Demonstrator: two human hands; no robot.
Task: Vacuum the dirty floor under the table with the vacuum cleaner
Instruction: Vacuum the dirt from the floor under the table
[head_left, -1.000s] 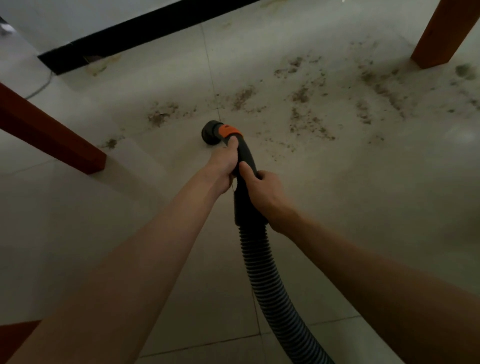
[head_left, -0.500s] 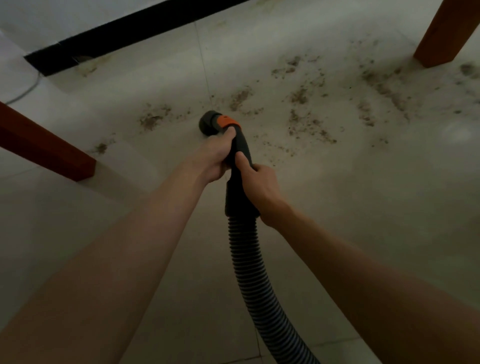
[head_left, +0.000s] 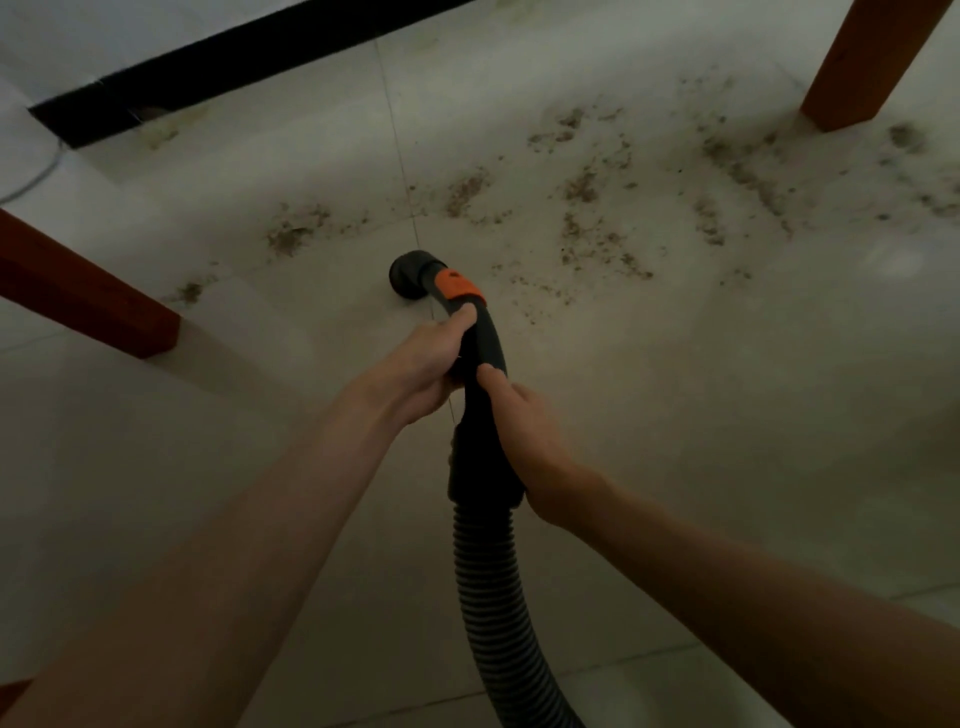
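— Moved? Nozzle (head_left: 410, 274) has crept nearer the dirt (head_left: 587, 218).
— Grip? Left hand (head_left: 415, 364) and right hand (head_left: 519, 441) both clench the stiff handle (head_left: 480, 358); light hose (head_left: 498, 597) flexes behind it.

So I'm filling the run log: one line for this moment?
left hand grips handle | right hand grips handle | nozzle near floor | dirt ahead
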